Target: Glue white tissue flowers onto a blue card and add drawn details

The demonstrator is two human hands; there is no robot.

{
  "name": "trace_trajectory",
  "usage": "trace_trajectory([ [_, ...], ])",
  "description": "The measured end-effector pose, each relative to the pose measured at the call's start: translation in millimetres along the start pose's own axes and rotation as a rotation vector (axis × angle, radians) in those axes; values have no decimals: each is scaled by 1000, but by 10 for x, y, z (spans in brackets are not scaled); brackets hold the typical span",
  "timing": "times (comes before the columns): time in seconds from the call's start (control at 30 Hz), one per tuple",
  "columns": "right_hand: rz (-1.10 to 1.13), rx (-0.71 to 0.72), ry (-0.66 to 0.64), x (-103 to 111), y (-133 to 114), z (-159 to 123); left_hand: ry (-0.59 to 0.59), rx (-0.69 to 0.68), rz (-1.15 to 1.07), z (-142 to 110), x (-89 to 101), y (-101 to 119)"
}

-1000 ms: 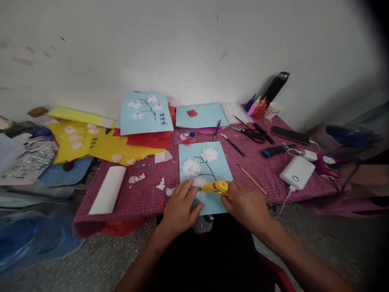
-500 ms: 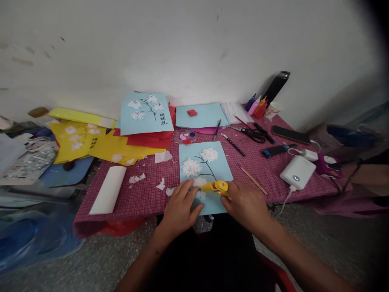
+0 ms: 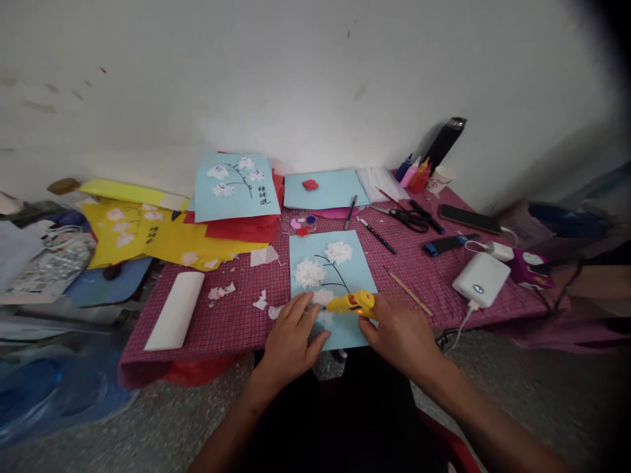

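Head view: right grip [image 3: 401,328] tight around yellow glue gun [image 3: 351,303], nozzle [image 3: 325,307] over blue sheet [image 3: 357,270].

Bare left hand [image 3: 290,336] palm down, fingers [image 3: 298,307] extended forward, thumb spread inward, bare right hand [image 3: 401,328] curled in a grip, left forearm [image 3: 235,408] and right forearm [image 3: 486,412] slanting inward.

Out right of my right grip [image 3: 398,328], a white power bank [image 3: 480,281] sits with its cable [image 3: 462,326] plugged in! Just beyond, a dark phone [image 3: 470,219] lies flat on the bench [image 3: 227,330]. Ahead of the same grip, black-handled scissors [image 3: 405,215], and past them a paper cup [image 3: 440,179] just beside a black bottle [image 3: 445,142] near the wall [image 3: 296,79]. Far left of my left grip [image 3: 290,330], low down, there's bluish plastic [image 3: 64,387].
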State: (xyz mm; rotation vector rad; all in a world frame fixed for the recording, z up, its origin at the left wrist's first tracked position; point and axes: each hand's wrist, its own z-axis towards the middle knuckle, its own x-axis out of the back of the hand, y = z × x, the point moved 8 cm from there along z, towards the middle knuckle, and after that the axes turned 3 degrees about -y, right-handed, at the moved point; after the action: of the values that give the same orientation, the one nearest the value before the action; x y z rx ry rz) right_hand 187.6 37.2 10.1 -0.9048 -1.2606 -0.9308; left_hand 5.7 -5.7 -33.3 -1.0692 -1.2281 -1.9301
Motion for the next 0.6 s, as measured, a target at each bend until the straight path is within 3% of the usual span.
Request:
trace_trajectory([
  [0.13, 75, -40, -22, -35, 117, 18, 20, -7, -2, -4, 9, 0],
  [0.33, 246, -193, -162, -188, 346, 71, 1, -12, 26, -10, -9, -8],
  [0.47, 387, -225, -218, -251, 393, 105, -4, -8, 24, -14, -11, -14],
  [0.6, 380, -229, -237, -286, 388, 111, 3, -6, 22, -11, -7, -17],
])
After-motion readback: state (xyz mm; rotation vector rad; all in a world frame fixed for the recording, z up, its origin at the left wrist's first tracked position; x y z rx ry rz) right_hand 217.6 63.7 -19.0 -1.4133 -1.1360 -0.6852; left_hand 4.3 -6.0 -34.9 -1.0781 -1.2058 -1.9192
